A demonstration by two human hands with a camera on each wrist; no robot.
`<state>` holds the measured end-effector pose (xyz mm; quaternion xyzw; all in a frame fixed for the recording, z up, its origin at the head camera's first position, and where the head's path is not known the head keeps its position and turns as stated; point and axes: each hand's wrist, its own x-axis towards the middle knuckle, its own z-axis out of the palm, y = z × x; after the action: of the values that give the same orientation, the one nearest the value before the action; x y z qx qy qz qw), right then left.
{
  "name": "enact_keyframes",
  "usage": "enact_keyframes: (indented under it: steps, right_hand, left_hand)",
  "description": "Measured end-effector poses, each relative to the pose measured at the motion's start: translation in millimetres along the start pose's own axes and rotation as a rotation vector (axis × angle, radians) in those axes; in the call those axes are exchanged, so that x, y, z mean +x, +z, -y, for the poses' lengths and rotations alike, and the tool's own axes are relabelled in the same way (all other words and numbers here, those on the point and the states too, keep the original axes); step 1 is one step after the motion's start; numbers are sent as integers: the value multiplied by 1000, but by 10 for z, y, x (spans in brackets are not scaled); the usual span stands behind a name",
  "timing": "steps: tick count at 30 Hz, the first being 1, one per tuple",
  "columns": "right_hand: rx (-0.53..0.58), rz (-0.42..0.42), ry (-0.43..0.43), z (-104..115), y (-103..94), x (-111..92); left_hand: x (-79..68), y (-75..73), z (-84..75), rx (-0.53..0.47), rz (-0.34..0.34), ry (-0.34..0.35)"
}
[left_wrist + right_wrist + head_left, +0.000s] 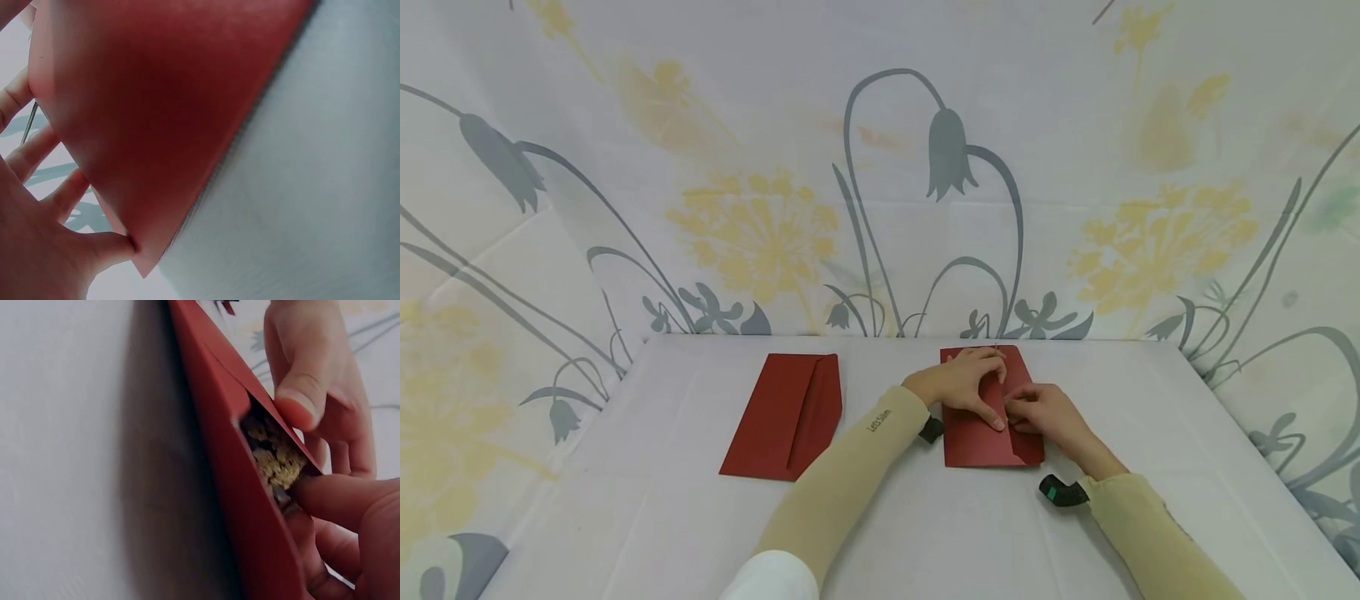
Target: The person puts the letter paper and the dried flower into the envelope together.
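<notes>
A red envelope (977,446) lies under both hands, its long opening towards the right. My left hand (962,379) rests on it with fingers spread. In the left wrist view the fingertips and thumb (112,250) touch its edge. My right hand (1048,417) is at the opening, thumb and fingers bent together. In the right wrist view, a gold, rough-textured thing (275,459) shows inside the opening, and the right fingers pinch at its lower end. Its kind is partly hidden. A thin dark rod (30,122) shows between the left fingers.
A second red envelope (771,417) lies flat on the white tabletop (625,500), left of the hands. A flower-printed cloth (880,167) hangs behind the table and at both sides. Black wrist cameras (1063,492) sit low beside each wrist.
</notes>
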<state>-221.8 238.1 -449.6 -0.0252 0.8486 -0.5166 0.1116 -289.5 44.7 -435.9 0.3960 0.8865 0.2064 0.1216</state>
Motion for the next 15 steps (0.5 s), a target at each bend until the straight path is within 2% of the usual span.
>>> enact_keyframes:
  steps: [7, 15]
  right_hand:
    - [-16, -16, -14, -14, 37, -5]
    - [-146, 95, -97, -37, -20, -3]
  left_hand:
    - [-6, 9, -14, -12, -3, -32]
    - [-8, 10, -1, -7, -8, -20]
